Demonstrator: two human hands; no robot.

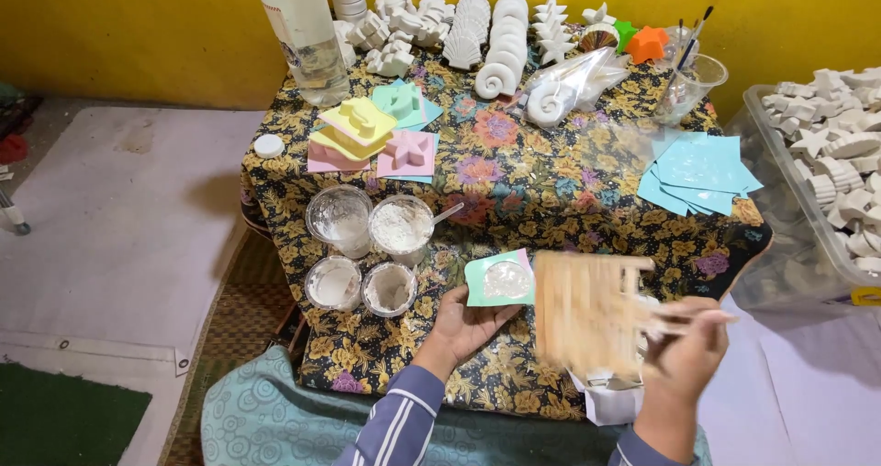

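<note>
4 cups [367, 250] – approx. 5 moulds [374, 134]

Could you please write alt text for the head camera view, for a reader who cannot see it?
A person's left hand holds a green mould filled with white plaster, while the right hand holds a motion-blurred wooden piece. White plaster casts line the floral-clothed table.

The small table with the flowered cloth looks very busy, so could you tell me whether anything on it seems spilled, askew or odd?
Nothing looks spilled. The four cups are caked white inside. The pastel moulds lie in a crooked pile, and the blue squares are fanned unevenly. The left hand steadies a green mould; the right hand holds a blurred wooden piece.
</note>
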